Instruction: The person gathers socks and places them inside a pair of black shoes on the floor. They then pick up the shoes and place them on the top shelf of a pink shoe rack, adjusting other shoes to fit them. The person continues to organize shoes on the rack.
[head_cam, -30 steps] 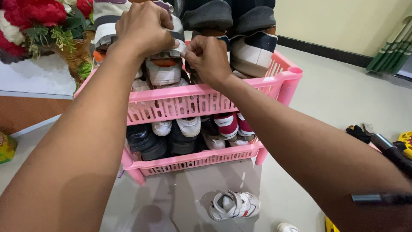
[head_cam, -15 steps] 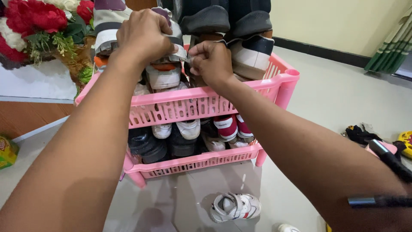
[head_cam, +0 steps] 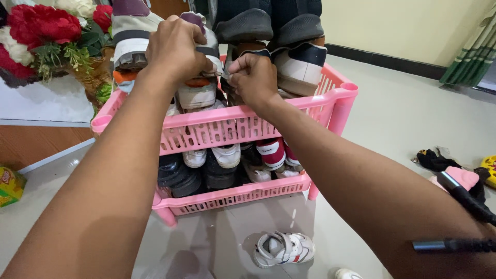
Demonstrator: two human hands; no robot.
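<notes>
Pale glossy floor (head_cam: pixel 413 108) runs back to a cream wall with a dark skirting strip, and a pink plastic shoe rack (head_cam: pixel 232 126) with slotted sides stands on it in the middle of the view. Both forearms reach over the rack's top tier.

The left hand (head_cam: pixel 175 49) is curled tight over the upper part of a grey and white shoe (head_cam: pixel 199 88) that stands on the top tier, its orange-trimmed toe pointing toward the camera. The right hand (head_cam: pixel 253 75) is closed just beside it, thumb and forefinger pinched on a small piece at that shoe's edge; what exactly it grips is too small to tell. The two hands nearly touch.

Next to them on the same tier sit a white and navy sneaker (head_cam: pixel 299 67) to the right and two dark grey shoes (head_cam: pixel 268 23) stacked above it. On the lower tier lie black shoes (head_cam: pixel 178 175), white shoes (head_cam: pixel 214 154) and a red and white pair (head_cam: pixel 276 151).

A small white sneaker (head_cam: pixel 283 248) lies on its side on the floor in front of the rack. Red and white flowers (head_cam: pixel 39 28) stand at upper left, a green and yellow box (head_cam: pixel 9 185) lies at the left edge, and a dark heap of things (head_cam: pixel 444 163) lies at right.
</notes>
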